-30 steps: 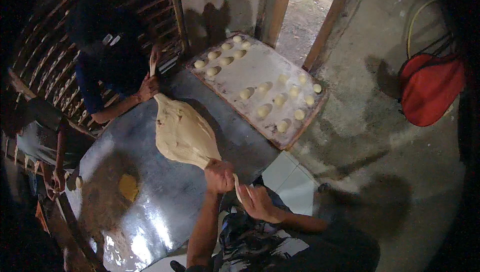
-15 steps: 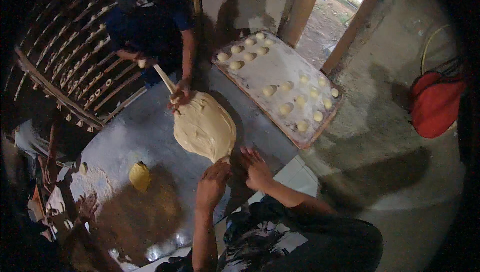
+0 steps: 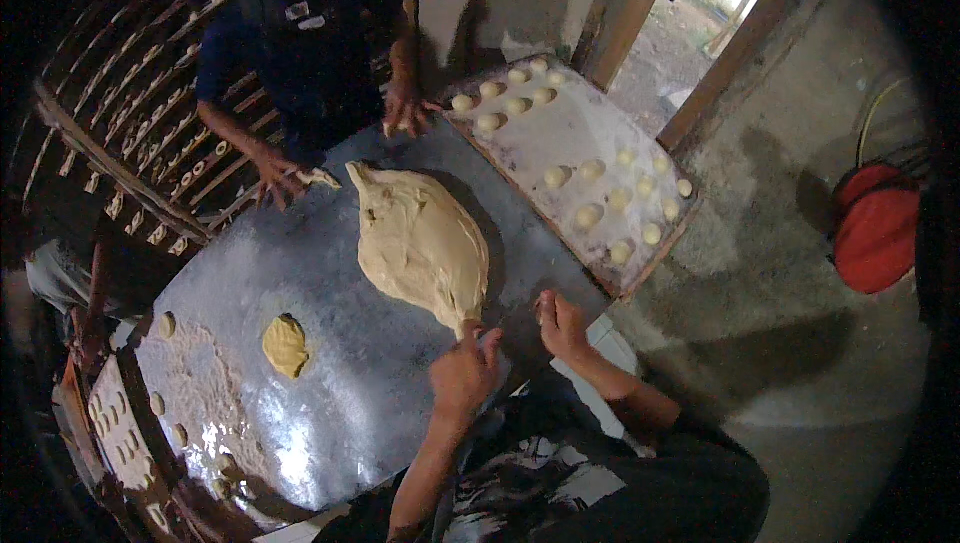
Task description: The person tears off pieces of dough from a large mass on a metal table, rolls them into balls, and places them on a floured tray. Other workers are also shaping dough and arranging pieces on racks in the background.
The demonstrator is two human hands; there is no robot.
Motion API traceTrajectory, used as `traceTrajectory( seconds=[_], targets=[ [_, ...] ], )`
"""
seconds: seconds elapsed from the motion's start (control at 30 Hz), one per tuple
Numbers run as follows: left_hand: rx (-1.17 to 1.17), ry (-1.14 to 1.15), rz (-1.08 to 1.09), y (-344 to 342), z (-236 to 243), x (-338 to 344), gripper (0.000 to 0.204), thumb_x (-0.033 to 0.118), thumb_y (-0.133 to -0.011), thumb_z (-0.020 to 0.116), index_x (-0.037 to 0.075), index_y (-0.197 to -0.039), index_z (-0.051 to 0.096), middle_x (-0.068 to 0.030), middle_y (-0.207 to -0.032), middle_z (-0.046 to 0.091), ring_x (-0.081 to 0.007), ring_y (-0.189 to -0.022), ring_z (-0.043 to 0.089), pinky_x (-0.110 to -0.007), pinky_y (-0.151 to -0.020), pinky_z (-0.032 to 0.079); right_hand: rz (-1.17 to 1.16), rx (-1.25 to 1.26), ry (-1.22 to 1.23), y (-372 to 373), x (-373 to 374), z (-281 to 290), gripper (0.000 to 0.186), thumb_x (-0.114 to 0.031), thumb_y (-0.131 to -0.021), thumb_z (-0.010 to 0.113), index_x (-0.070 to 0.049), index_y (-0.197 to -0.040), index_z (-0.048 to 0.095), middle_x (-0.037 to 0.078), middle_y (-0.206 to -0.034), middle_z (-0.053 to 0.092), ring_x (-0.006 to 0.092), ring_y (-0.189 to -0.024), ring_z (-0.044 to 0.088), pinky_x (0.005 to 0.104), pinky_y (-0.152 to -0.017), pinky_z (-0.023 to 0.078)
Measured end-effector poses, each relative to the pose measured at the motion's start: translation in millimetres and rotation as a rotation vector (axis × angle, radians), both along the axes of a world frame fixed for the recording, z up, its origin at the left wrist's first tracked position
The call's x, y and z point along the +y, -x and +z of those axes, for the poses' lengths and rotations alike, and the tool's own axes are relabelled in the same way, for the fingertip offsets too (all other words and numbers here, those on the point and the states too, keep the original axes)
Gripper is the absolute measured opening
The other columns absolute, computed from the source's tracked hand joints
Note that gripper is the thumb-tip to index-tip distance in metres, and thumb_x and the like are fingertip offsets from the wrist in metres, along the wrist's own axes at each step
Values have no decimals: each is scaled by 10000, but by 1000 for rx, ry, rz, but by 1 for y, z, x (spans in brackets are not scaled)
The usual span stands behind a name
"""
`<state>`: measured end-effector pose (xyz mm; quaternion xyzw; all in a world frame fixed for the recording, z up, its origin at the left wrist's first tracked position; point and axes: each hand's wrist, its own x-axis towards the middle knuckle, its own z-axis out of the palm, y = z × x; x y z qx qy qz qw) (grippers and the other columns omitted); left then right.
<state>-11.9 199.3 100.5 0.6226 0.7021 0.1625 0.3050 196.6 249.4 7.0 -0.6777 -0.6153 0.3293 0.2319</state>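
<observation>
A large, pale, soft mass of dough (image 3: 420, 233) lies on the grey metal table (image 3: 250, 273), with a narrow tail at each end. My left hand (image 3: 462, 373) grips the near tail at the table's edge. My right hand (image 3: 560, 328) is curled closed to the right of the dough, apart from it; whether anything is inside cannot be made out. Opposite, a co-worker's spread hands (image 3: 275, 171) rest beside the far end, one touching a small dough scrap (image 3: 322, 178). A yellow lump (image 3: 285, 345) sits left of the large dough.
A floured board (image 3: 510, 143) with several dough balls is at the back right. A slatted rack (image 3: 110, 143) lines the left, where another person (image 3: 60, 278) sits. A smaller tray (image 3: 118, 418) holds pieces at lower left. A red bag (image 3: 870, 228) hangs by the right wall near a doorway.
The co-worker has let go of the long far tail, now short on the table, and spread both hands apart. My right hand has left the near tail and curled closed.
</observation>
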Motion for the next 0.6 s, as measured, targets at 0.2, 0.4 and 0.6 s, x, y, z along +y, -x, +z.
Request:
traceTrajectory(
  seconds=[0.2,0.4,0.6],
  targets=[
    [-426,-464,43,-29,-22,32,429,317,-1093,445,-17,-878,606,-318,-828,643,-545,-786,624,-578,-585,459,-14,429,4,57,-7,62,455,-412,-1049,539,-19,-841,638,144,-723,696,339,-656,680,450,-625,513],
    [3,-587,244,41,-53,92,224,244,-1008,577,41,-961,660,-167,-817,693,-390,-798,679,-500,-656,538,385,-533,-321,12,-40,39,289,-312,-936,675,-25,-960,642,240,-1274,629,372,-1235,585,511,-968,489],
    [191,-759,58,13,-106,91,143,249,-904,688,151,-1008,692,-79,-897,709,-315,-897,668,-461,-769,530,360,-361,-465,29,-11,-31,471,-265,-922,666,-27,-1322,599,269,-1547,409,490,-1444,355,655,-1152,294]
  ],
)
